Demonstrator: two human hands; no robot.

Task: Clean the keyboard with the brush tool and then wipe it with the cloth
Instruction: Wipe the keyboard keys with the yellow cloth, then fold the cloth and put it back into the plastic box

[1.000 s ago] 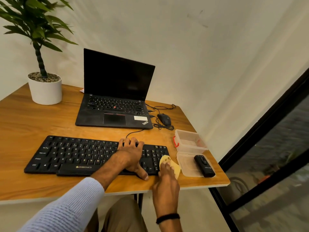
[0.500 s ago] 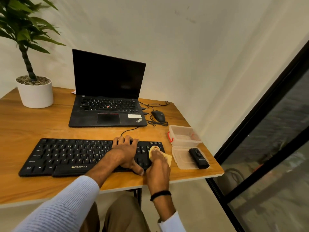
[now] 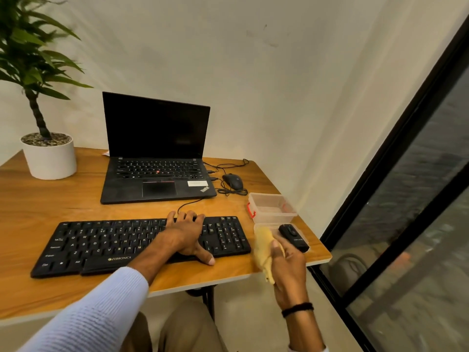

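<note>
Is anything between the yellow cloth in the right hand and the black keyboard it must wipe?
Nothing lies between the yellow cloth and the right end of the black keyboard. Only the left hand rests on keys further left.

The head camera is looking forward and down at the keyboard (image 3: 101, 246) from close above its near side, facing the wall (image 3: 253, 85).

Cream wall (image 3: 253, 72), wooden desk (image 3: 38, 212), dark window (image 3: 418, 212)

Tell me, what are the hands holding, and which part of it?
The right hand grips the yellow cloth, bunched, around its middle, with both ends sticking out. The left hand holds nothing; it rests on the keyboard.
</note>
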